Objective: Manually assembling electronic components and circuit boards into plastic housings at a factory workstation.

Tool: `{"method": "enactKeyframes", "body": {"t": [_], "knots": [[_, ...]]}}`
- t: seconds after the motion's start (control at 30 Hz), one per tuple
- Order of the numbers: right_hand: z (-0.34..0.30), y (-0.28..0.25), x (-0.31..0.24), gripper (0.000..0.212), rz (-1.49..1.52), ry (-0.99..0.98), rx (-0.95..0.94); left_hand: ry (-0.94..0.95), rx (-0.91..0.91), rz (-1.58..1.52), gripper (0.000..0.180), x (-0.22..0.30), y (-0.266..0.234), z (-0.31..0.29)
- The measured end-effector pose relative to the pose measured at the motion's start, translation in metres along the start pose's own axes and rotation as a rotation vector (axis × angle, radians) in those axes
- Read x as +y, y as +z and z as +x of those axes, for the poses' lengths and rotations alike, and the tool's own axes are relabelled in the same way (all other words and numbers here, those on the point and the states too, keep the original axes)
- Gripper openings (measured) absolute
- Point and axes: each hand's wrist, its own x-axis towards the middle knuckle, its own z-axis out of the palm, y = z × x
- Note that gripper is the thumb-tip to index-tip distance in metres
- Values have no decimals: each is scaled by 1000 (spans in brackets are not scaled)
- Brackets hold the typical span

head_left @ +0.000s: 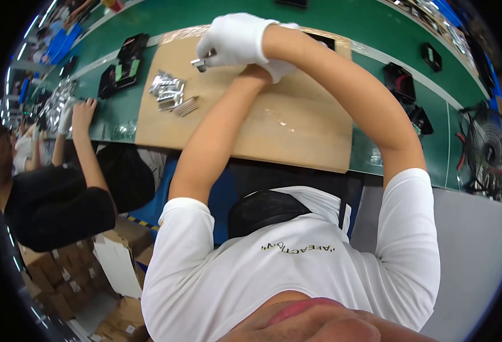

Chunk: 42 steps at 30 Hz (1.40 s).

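Observation:
My forearms cross over a tan board (pixel 296 137). My right hand (pixel 234 40), in a white glove, reaches across to the left side, its fingers closed on a small silver metal piece (pixel 199 64). Behind the right wrist is my left hand (pixel 282 69), also gloved in white; its fingers are hidden. Close beyond it, a black part (pixel 323 40) shows at the board's far edge, mostly covered by my right arm. Several shiny silver metal pieces (pixel 169 85) lie in a loose group on the board's left side, below the right hand.
The board rests on a green bench (pixel 371 25). Black units (pixel 120 74) lie left of the board, and another black unit (pixel 399 82) is to its right. A fan (pixel 486 149) stands at far right. At left, a co-worker in black (pixel 63 199) has hands near silver parts.

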Motion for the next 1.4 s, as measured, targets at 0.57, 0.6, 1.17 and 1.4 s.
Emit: {"method": "enactKeyframes", "body": {"t": [0.57, 0.6, 1.17, 1.4], "knots": [[-209, 63, 113, 25, 1488, 527, 1001, -246, 6, -323, 32, 31, -52, 6], [-211, 67, 110, 26, 1465, 517, 968, -157, -3, -448, 32, 34, -43, 7], [-203, 83, 111, 37, 1369, 483, 834, 178, 115, -352, 34, 64, -32, 5], [-205, 87, 110, 38, 1393, 396, 904, 152, 60, -600, 23, 68, -38, 2]]}}
